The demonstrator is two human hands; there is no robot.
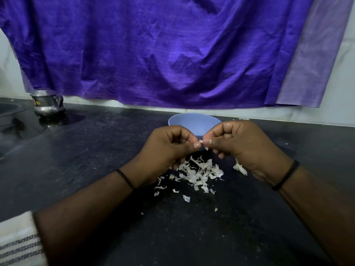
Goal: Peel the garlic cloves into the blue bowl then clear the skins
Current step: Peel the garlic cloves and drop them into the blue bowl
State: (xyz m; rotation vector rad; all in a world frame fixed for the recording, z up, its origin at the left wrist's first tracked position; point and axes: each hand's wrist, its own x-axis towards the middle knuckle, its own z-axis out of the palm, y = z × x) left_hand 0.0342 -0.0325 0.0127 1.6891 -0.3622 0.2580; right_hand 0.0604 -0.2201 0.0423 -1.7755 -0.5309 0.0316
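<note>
From the head view, both hands are meeting over the dark countertop (76, 160), fingertips nearly touching. The left hand (169, 148) is curling its fingers inward, and its thumb and forefinger are pinching a small pale piece, the garlic clove (201, 141), right at the tips. The right hand (244, 146) is curling too, its thumb and forefinger closing narrowly on the same pale piece from the other side; how much of the clove is lying hidden between the fingertips I cannot tell. A tiny flake is hanging just under the pinch.

Directly below the fingers, the garlic skins (197, 173) are lying in a loose heap on the counter, with stray scraps trailing away toward the person's body. A separate clump of skin (240, 167) is sitting just beside the heel of the right hand.

Just beyond the fingertips, the blue bowl (194, 121) is standing upright on the counter, its near rim partly hidden by the knuckles; its contents are not showing.

Each wrist is wearing a thin dark band. Far off to the left of the fingers, a metal jug (48, 103) is standing near the wall. A purple cloth (163, 50) is hanging behind the bowl.
</note>
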